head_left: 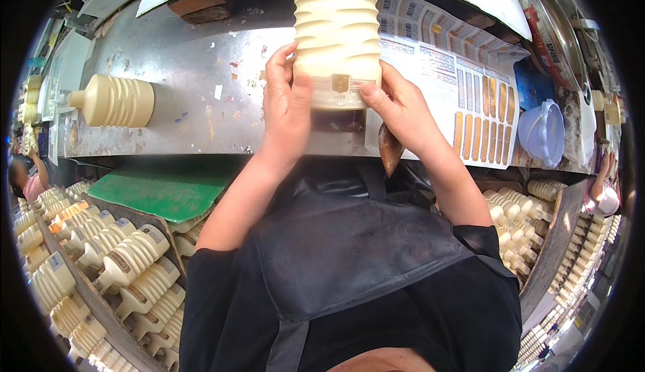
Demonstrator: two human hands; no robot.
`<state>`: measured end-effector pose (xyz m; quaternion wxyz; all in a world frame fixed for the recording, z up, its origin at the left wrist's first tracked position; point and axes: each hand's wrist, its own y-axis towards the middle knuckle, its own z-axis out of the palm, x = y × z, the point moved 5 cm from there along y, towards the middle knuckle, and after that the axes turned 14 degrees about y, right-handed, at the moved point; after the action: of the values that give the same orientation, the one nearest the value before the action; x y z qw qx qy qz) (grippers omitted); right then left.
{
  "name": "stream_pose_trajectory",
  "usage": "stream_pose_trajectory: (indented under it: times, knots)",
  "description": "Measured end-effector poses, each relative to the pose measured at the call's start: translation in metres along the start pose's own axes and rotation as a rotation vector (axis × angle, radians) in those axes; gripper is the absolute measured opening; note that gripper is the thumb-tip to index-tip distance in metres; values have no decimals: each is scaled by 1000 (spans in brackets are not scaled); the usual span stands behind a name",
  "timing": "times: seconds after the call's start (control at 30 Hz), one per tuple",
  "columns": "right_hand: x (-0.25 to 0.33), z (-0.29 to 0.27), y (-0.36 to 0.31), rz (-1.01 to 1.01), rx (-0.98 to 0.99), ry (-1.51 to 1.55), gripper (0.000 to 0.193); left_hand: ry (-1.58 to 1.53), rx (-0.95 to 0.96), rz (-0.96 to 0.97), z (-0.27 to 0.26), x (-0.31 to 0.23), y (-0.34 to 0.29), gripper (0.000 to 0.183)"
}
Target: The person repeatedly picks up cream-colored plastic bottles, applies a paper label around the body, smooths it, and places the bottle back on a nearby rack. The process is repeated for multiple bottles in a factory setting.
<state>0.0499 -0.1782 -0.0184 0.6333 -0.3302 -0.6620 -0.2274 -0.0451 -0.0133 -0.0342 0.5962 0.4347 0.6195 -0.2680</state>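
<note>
cream bottle (338,43) gripped from both sides

left hand (287,103) and right hand (403,107) clasp it over the middle of the worktop (201,130). on the worktop's right lies a label sheet (457,80); toward its left end, a second bottle (127,101) lies sideways.

A cream bottle (338,46) is held at the desk (208,50) between the left hand (287,100), set against its left side, and the right hand (405,109), whose thumb is laid on its front. A second bottle (127,101) is laid sideways at the left, neck turned left. Label sheets (480,97) are spread near a blue pail (543,135). Lower down, crated bottles (140,254) are seen on both sides.
</note>
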Motion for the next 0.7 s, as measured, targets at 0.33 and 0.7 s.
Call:
stream_pose_trajectory:
  times: [0.33, 0.7]
  knots:
    - [-9, 3, 0, 14, -76, 149, 58, 69, -45, 31, 4, 5, 1, 60]
    - [44, 7, 6, -38, -329, -511, 82, 113, -47, 19, 5, -1, 2, 61]
